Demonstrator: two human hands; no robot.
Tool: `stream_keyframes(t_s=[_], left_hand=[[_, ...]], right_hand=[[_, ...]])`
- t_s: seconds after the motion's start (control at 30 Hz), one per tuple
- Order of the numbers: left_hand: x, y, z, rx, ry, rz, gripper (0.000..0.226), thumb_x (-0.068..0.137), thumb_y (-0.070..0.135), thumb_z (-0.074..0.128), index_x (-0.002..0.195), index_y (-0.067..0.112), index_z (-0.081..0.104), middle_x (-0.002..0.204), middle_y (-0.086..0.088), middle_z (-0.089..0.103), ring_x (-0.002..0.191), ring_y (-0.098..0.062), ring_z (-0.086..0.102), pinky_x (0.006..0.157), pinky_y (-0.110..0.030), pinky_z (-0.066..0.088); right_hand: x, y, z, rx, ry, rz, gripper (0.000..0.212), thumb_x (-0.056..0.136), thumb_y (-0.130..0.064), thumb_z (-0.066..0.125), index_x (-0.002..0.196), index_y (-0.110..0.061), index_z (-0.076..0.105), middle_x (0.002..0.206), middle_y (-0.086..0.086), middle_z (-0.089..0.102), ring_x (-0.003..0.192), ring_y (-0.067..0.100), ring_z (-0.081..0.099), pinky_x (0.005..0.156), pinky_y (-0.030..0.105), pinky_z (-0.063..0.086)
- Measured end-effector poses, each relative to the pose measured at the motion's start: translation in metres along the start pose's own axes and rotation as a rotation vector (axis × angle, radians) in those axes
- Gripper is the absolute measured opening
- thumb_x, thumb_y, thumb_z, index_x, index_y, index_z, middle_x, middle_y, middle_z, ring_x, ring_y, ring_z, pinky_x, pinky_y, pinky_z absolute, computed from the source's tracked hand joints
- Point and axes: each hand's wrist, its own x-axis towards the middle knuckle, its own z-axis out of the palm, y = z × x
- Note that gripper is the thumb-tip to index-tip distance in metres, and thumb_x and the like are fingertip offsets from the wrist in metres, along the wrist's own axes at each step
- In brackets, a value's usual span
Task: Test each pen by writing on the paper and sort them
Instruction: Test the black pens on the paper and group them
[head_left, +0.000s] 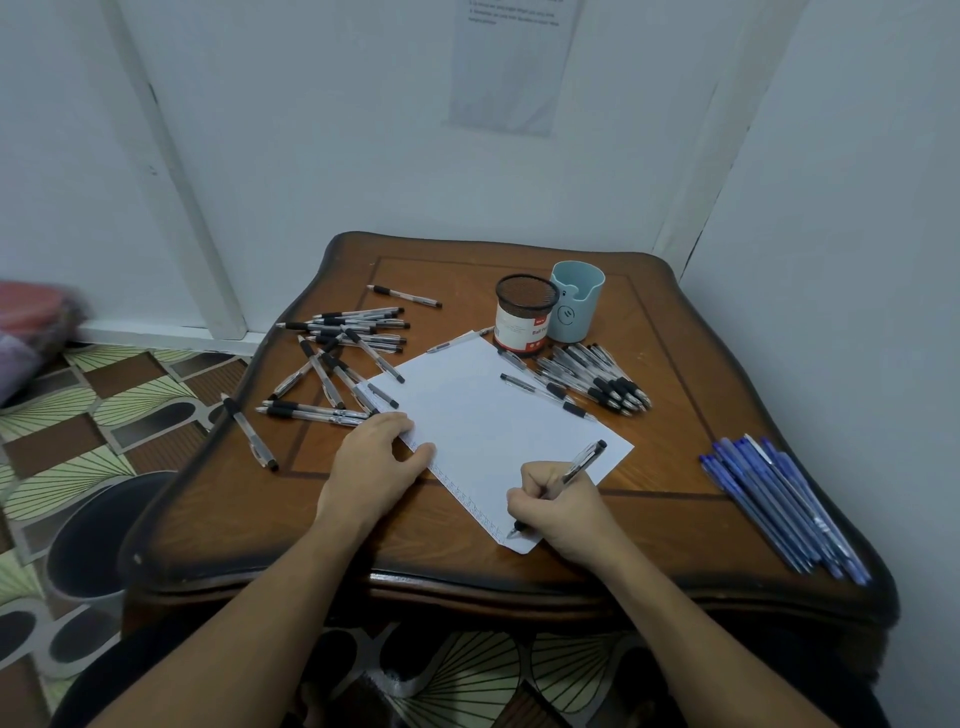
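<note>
A white sheet of paper (488, 415) lies slanted on the wooden table (665, 364). My right hand (558, 512) grips a clear pen with a black grip (584, 460), its tip touching the paper's near corner. My left hand (371, 462) rests flat on the paper's left edge. Several black-grip pens (337, 364) lie scattered to the left of the paper. Another bunch of black-grip pens (597, 379) lies right of it. Several blue pens (784, 509) lie in a row at the table's right edge.
A black mesh pen cup (524, 317) and a light blue cup (576, 306) stand behind the paper. One pen (249, 434) lies near the table's left edge. A dark bin (93, 540) stands on the patterned floor at the left. Walls close in behind and to the right.
</note>
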Motion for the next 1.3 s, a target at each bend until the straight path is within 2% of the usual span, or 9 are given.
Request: stream_keyframes(t_s=[0.07, 0.2, 0.33, 0.47, 0.53, 0.63, 0.77, 1.07, 1.3], left_hand=[[0.000, 0.000, 0.000, 0.005, 0.000, 0.002, 0.050, 0.088, 0.046, 0.062, 0.129, 0.017, 0.059, 0.140, 0.002, 0.053, 0.129, -0.013, 0.045, 0.107, -0.032, 0.035], [0.000, 0.000, 0.001, -0.001, 0.013, 0.004, 0.048, 0.088, 0.044, 0.063, 0.126, 0.016, 0.061, 0.138, 0.002, 0.054, 0.127, -0.014, 0.047, 0.105, -0.031, 0.036], [0.000, 0.000, 0.001, -0.004, 0.015, 0.003, 0.047, 0.088, 0.044, 0.063, 0.126, 0.016, 0.061, 0.137, 0.002, 0.055, 0.126, -0.014, 0.047, 0.105, -0.031, 0.036], [-0.001, 0.000, 0.000, -0.010, 0.014, -0.002, 0.048, 0.088, 0.044, 0.063, 0.126, 0.016, 0.061, 0.138, 0.002, 0.054, 0.127, -0.014, 0.046, 0.106, -0.031, 0.036], [0.000, 0.001, 0.000, -0.009, 0.011, -0.002, 0.048, 0.088, 0.044, 0.063, 0.127, 0.016, 0.061, 0.138, 0.002, 0.054, 0.127, -0.013, 0.046, 0.106, -0.031, 0.035], [-0.001, 0.001, 0.000, -0.014, 0.013, -0.005, 0.048, 0.088, 0.044, 0.063, 0.126, 0.016, 0.061, 0.138, 0.002, 0.054, 0.127, -0.013, 0.046, 0.106, -0.031, 0.035], [-0.001, 0.002, -0.001, -0.016, 0.010, -0.004, 0.048, 0.088, 0.044, 0.063, 0.127, 0.016, 0.061, 0.138, 0.002, 0.054, 0.128, -0.013, 0.046, 0.106, -0.030, 0.035], [-0.001, 0.002, -0.002, -0.014, -0.001, -0.003, 0.050, 0.088, 0.044, 0.062, 0.129, 0.016, 0.059, 0.139, 0.002, 0.053, 0.129, -0.012, 0.044, 0.107, -0.030, 0.034], [-0.001, 0.004, -0.004, -0.017, -0.002, -0.001, 0.049, 0.089, 0.043, 0.062, 0.129, 0.015, 0.059, 0.139, 0.002, 0.053, 0.129, -0.011, 0.044, 0.108, -0.029, 0.033]], right_hand=[[0.000, -0.001, 0.000, -0.015, 0.006, -0.011, 0.036, 0.071, -0.018, 0.060, 0.051, -0.014, 0.029, 0.055, 0.002, 0.031, 0.054, 0.014, 0.037, 0.056, 0.029, 0.032], [0.000, 0.000, -0.003, 0.027, -0.017, 0.021, 0.036, 0.069, -0.018, 0.059, 0.054, -0.010, 0.028, 0.060, 0.011, 0.031, 0.058, 0.022, 0.045, 0.057, 0.036, 0.041], [-0.001, -0.004, -0.002, 0.000, -0.008, -0.004, 0.035, 0.073, -0.017, 0.060, 0.053, -0.012, 0.031, 0.057, 0.005, 0.032, 0.055, 0.015, 0.037, 0.056, 0.028, 0.032], [0.003, -0.006, -0.009, 0.231, 0.057, 0.082, 0.037, 0.090, -0.001, 0.060, 0.058, -0.007, 0.040, 0.056, 0.009, 0.045, 0.051, 0.014, 0.047, 0.053, 0.025, 0.044], [0.005, -0.010, -0.013, 0.311, 0.068, 0.135, 0.038, 0.098, -0.010, 0.054, 0.061, -0.007, 0.046, 0.057, 0.004, 0.053, 0.052, 0.010, 0.048, 0.055, 0.022, 0.044], [0.007, -0.016, -0.015, 0.365, 0.079, 0.192, 0.050, 0.105, -0.033, 0.042, 0.061, -0.009, 0.049, 0.050, 0.003, 0.047, 0.048, 0.014, 0.042, 0.052, 0.025, 0.037], [0.008, -0.019, -0.015, 0.386, 0.091, 0.206, 0.042, 0.104, -0.046, 0.028, 0.105, -0.011, 0.051, 0.045, 0.003, 0.038, 0.039, 0.014, 0.035, 0.044, 0.028, 0.032], [0.013, -0.023, -0.015, 0.331, 0.081, 0.308, 0.024, 0.107, -0.021, 0.030, 0.103, -0.005, 0.048, 0.043, 0.001, 0.041, 0.036, 0.014, 0.034, 0.040, 0.026, 0.031], [0.050, -0.035, -0.040, 0.208, 0.037, 0.445, 0.026, 0.099, -0.015, 0.039, 0.111, -0.006, 0.060, 0.069, 0.005, 0.044, 0.049, 0.014, 0.041, 0.048, 0.030, 0.035]])
